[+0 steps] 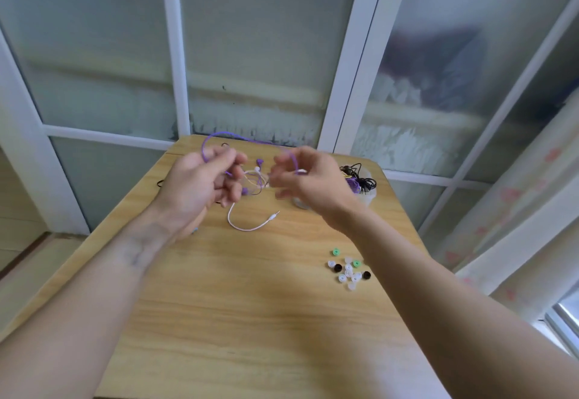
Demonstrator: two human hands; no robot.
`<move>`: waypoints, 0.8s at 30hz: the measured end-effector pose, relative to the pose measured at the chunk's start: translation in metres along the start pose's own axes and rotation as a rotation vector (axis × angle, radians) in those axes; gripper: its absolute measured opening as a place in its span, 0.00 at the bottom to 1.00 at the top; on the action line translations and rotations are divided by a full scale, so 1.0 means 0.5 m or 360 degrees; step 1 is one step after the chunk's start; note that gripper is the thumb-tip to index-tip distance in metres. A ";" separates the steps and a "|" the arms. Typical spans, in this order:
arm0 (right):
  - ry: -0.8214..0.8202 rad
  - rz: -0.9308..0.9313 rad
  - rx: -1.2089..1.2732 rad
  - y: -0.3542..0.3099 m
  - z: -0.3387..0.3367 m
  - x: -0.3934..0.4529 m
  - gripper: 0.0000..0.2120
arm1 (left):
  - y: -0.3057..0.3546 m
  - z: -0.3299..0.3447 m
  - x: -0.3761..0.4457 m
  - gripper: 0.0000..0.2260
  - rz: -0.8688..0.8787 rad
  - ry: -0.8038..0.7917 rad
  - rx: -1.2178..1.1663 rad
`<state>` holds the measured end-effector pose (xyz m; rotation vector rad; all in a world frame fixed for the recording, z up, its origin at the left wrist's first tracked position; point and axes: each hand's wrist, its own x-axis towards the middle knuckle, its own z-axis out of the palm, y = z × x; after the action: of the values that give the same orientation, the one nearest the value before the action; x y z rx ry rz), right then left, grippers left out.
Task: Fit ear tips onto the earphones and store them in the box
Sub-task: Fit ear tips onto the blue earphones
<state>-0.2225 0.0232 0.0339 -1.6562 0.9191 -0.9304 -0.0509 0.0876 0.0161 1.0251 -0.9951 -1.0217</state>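
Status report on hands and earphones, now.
Both hands hold purple earphone cable: left hand, right hand. Ear tips loose on table. Nothing obstructing.

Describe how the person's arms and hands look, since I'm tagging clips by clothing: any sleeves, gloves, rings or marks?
Both forearms are bare as far as the picture shows, with no sleeve in view. The left hand and right hand wear no gloves, and I see no watch or bracelet. Rings cannot be ruled out, since the fingers are blurred. The left forearm carries a faint greyish mark, too blurred to read.

Soft window daylight; hands motion-blurred, edges warped.
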 end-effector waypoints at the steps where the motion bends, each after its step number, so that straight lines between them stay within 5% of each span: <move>1: -0.0122 0.0001 -0.0210 0.010 0.003 0.000 0.19 | 0.000 0.006 -0.001 0.05 -0.0031 -0.0050 0.0086; 4: -0.0364 -0.0083 -0.0681 0.042 0.022 0.005 0.32 | -0.014 0.018 -0.001 0.13 -0.0104 -0.0126 0.0593; 8: -0.0217 -0.0070 -0.0892 0.071 0.054 0.035 0.10 | -0.025 -0.006 0.013 0.16 0.0198 -0.0122 0.1639; 14: 0.0042 -0.0077 -0.1420 0.060 0.073 0.111 0.06 | -0.056 -0.128 0.047 0.21 -0.0072 0.0300 0.2248; 17: -0.0257 0.0046 -0.1774 0.047 0.085 0.141 0.25 | -0.086 -0.168 0.051 0.27 -0.0270 0.0270 0.2248; 20: -0.0534 0.0205 -0.2014 0.024 0.096 0.143 0.50 | -0.105 -0.172 0.053 0.26 -0.0179 0.0349 0.2222; 24: -0.0682 0.0370 -0.2266 -0.022 0.093 0.130 0.60 | -0.108 -0.178 0.058 0.19 -0.0116 0.0513 0.2108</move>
<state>-0.1520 -0.0145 0.0438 -2.6222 1.5415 0.4614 0.0309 0.0656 -0.0506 2.2113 -1.3523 -0.0946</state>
